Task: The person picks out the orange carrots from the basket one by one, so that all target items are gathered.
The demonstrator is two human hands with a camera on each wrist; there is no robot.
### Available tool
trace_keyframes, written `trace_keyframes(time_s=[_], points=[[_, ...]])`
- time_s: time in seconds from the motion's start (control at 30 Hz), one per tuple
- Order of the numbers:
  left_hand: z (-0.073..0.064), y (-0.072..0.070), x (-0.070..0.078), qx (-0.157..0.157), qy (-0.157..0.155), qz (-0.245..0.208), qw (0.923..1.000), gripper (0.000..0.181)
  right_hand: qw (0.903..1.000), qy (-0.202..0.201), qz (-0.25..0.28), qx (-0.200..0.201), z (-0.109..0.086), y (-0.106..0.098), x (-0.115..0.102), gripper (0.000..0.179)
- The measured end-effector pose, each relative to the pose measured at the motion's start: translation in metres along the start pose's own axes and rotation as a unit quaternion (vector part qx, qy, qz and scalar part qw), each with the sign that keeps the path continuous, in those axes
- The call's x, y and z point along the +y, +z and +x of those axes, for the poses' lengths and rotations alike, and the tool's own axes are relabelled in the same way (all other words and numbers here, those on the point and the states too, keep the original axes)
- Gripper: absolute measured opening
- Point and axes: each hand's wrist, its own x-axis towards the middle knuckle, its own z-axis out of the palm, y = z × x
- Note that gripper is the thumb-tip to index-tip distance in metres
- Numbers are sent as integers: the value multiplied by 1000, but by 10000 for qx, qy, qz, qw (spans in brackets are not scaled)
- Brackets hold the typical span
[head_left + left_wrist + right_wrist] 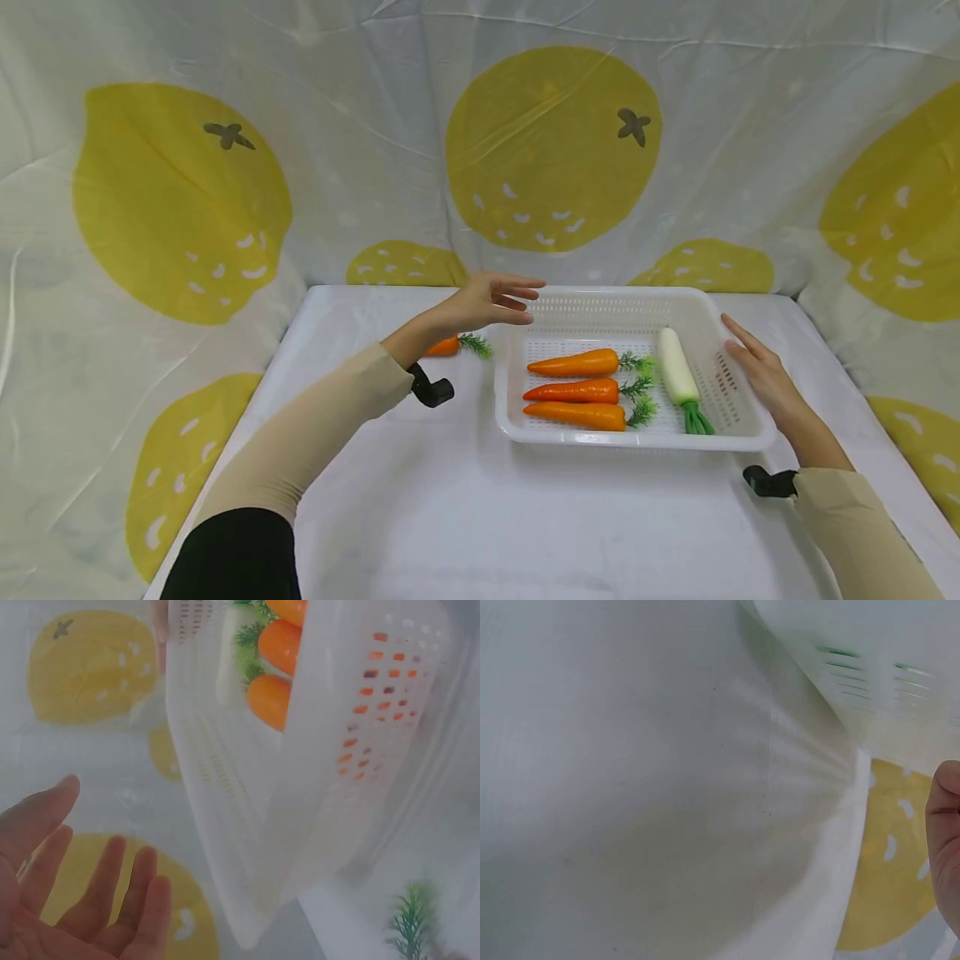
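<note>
A white plastic basket (637, 442) with perforated walls holds three orange carrots (573, 390) with leafy green tops and a white radish (677, 367) with green stalks. The radish lies along the right side. Over the basket's back left corner, my left hand (483, 302) has its fingers extended and nothing in them; the left wrist view shows its palm and spread fingers (142, 900) beside the basket. My right hand (768, 375) rests at the right wall, with straight fingers along its outside. In the right wrist view, the thumb (946, 814) is just below the basket's edge.
Another carrot (444, 347) lies on the white tablecloth (480, 517) left of the basket, partly hidden by the left wrist. A curtain printed with yellow lemons (555, 150) hangs behind and at both sides. Each wrist wears a black camera mount (431, 388).
</note>
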Motion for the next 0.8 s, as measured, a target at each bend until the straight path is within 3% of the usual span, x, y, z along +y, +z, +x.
trace_keyframes(time_s=[0.37,0.8], points=[[41,45,5,199,-256,-463,9984,59,9997,-116,237,-4,-1,1,1,58],[81,81,-5,127,-861,-618,9943,51,9984,-279,483,37,1,-1,4,57]])
